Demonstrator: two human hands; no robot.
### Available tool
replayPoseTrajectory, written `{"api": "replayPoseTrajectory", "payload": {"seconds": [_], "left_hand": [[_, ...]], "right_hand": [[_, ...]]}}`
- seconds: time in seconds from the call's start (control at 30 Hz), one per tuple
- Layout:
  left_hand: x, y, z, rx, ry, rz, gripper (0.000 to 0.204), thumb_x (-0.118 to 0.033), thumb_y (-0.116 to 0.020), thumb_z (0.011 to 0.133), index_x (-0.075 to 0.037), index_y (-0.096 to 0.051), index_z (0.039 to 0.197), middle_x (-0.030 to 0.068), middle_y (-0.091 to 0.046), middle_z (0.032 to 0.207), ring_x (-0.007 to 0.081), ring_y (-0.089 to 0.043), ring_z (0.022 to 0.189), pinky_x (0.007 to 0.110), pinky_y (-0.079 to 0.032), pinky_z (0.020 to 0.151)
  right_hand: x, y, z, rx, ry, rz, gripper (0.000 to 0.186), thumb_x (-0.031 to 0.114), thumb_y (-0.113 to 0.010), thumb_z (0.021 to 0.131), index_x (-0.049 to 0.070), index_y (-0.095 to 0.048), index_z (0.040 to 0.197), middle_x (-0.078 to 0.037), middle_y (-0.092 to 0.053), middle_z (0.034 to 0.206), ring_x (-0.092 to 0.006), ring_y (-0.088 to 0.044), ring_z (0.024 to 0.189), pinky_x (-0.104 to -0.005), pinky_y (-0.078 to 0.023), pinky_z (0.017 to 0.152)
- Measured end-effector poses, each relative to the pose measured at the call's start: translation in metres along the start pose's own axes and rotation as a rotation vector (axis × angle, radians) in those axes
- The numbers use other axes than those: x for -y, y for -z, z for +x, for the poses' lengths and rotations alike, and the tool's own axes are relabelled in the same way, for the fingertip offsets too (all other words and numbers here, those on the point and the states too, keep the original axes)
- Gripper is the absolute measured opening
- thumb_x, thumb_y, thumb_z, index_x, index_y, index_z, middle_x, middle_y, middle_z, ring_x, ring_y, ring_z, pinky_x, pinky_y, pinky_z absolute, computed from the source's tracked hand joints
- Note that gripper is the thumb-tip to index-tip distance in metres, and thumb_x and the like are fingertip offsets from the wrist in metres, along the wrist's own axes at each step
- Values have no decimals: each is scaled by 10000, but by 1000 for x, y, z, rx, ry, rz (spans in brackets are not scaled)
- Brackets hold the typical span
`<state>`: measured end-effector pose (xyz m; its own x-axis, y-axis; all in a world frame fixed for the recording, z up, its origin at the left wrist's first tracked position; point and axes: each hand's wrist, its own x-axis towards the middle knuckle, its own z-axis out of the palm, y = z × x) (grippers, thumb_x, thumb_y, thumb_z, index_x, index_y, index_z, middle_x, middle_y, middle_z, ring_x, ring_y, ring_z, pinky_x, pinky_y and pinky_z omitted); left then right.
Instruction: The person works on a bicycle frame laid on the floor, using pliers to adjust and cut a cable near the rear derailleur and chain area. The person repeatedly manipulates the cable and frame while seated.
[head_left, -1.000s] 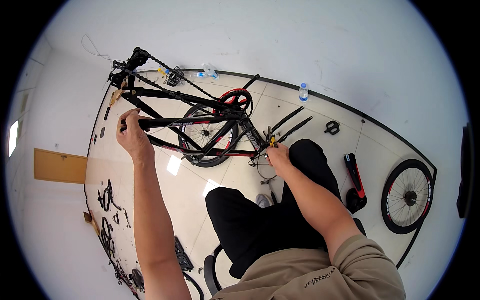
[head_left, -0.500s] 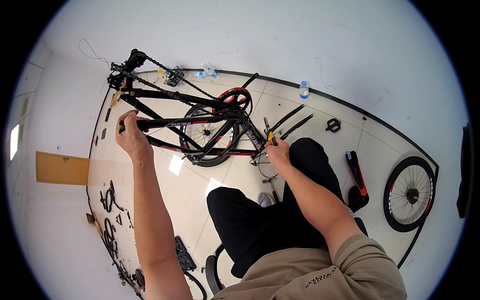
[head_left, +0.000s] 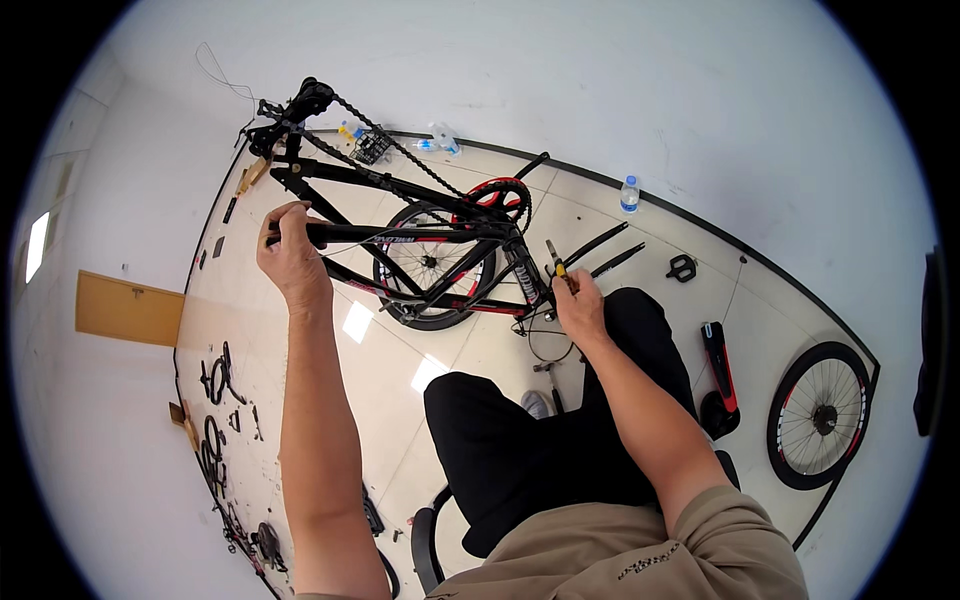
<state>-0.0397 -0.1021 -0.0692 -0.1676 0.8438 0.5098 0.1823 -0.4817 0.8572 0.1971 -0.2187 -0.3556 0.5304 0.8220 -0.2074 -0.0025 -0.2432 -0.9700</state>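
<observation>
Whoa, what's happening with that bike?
A person's left hand is wrapped around a tube of the black bike frame. Their right hand grips a yellow-handled tool close to the frame's other end. The chain is on the frame, while a pedal and one wheel are apart from it, off to the right.

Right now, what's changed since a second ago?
The pliers, still in the right hand, have tipped slightly upward in the picture. The view has turned a little, shifting the whole scene. The left hand stays gripping the bike frame.
</observation>
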Motion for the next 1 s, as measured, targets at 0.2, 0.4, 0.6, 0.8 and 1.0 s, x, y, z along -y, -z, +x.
{"api": "replayPoseTrajectory", "payload": {"seconds": [0.2,0.4,0.6,0.8,1.0], "left_hand": [[0,-2,-2,1,-11,9,196,-133,-616,898,56,-644,940,92,-644,692,123,-578,617,218,-424,620],[-1,-2,-4,-22,7,-8,209,-154,-629,897,49,-651,940,76,-633,712,127,-561,637,236,-416,642],[0,0,-4,-16,16,5,209,-160,-632,892,44,-657,929,68,-635,715,117,-579,630,225,-405,605],[-3,-1,-4,-7,31,33,229,-172,-618,906,52,-643,945,86,-639,691,127,-554,632,248,-417,648],[-2,0,-4,-15,28,27,221,-169,-626,896,48,-645,936,64,-621,673,111,-540,621,238,-402,626]], "right_hand": [[60,39,10,6,222,-116,312,266,-727,849,-28,-705,952,-203,-682,945,-333,-660,887,-401,-513,826],[122,54,28,244,245,-371,338,301,-720,839,-13,-730,962,-205,-698,944,-329,-673,864,-388,-520,815],[153,44,52,451,234,-645,342,300,-699,839,-19,-737,957,-194,-714,857,-328,-690,827,-393,-539,788],[158,43,73,466,357,-624,361,322,-729,822,-26,-733,920,-142,-681,767,-240,-632,717,-360,-505,698],[178,46,67,367,277,-565,367,332,-732,784,-26,-711,864,-134,-644,734,-229,-602,698,-348,-502,691]]}}
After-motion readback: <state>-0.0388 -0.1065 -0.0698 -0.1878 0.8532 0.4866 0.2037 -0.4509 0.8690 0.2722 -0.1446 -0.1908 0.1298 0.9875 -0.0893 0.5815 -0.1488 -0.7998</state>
